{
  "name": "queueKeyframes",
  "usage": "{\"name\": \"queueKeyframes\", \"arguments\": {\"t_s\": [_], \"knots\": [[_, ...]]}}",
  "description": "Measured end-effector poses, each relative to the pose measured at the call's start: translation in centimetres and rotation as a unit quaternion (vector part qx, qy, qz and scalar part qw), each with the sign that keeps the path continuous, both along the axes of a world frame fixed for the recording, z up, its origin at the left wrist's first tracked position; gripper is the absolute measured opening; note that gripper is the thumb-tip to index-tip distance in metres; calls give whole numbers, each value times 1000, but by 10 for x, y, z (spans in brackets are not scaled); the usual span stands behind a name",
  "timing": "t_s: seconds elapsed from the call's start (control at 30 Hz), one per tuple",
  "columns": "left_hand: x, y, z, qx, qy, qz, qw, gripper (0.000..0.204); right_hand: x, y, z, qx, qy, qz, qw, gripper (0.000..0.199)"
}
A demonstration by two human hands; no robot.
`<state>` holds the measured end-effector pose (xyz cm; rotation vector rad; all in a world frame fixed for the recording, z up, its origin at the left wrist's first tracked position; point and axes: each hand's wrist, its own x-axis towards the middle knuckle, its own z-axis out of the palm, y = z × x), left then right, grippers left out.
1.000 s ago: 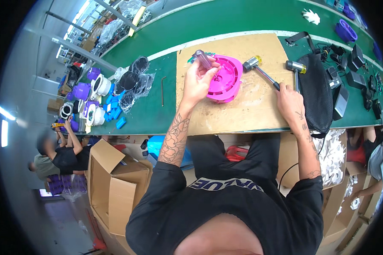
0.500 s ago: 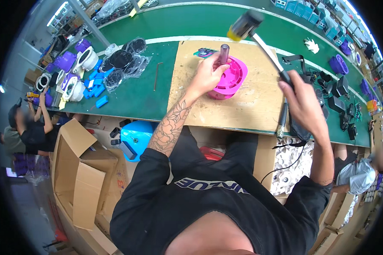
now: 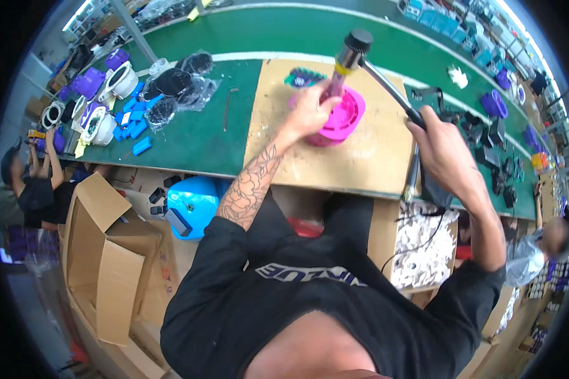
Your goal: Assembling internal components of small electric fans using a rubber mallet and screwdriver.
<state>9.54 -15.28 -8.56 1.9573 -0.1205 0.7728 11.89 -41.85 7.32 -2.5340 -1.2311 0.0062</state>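
Observation:
My left hand (image 3: 305,114) is wrapped round the translucent reddish handle of a screwdriver (image 3: 337,83), held upright over a bright pink plastic housing (image 3: 336,135). Its lower end is hidden by my fingers and the housing. In my right hand (image 3: 442,148) is a mallet (image 3: 389,87) with a black grip, a metal shaft and a head with one black and one yellow face. The yellow face is down at the top of the screwdriver handle and appears to touch it. The housing sits on a tan board (image 3: 278,158).
A green and black patterned piece (image 3: 305,77) lies behind the housing. Blue blocks (image 3: 131,121), bagged black parts (image 3: 174,85) and white-purple housings (image 3: 120,82) crowd the left; black adapters (image 3: 496,132) the right. A black-handled tool (image 3: 413,170) lies by the board's right edge. Other people work at both sides.
The mallet has swung down, its yellow face coming from above onto the top of the screwdriver handle. My left hand has kept its hold at the pink housing.

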Motion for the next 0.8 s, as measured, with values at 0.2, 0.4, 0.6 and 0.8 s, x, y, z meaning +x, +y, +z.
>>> {"name": "queueKeyframes", "arguments": {"t_s": [0.2, 0.4, 0.6, 0.8], "knots": [[-6, 3, -5, -65, 45, 3, 997, 20, -21, 10, 41, 169, -1, -93, 981, 18], [-2, 0, -8, -63, 25, -16, 998, 21, 0, 2, 5, 21, 13, -5, 1000, 23], [-7, 6, 3, -151, 60, -64, 985, 28, 19, -24, -46, 88, 0, -68, 994, 24], [-53, 40, 35, -285, -55, 81, 953, 47, 47, -35, -160, -70, -11, -176, 982, 33]]}}
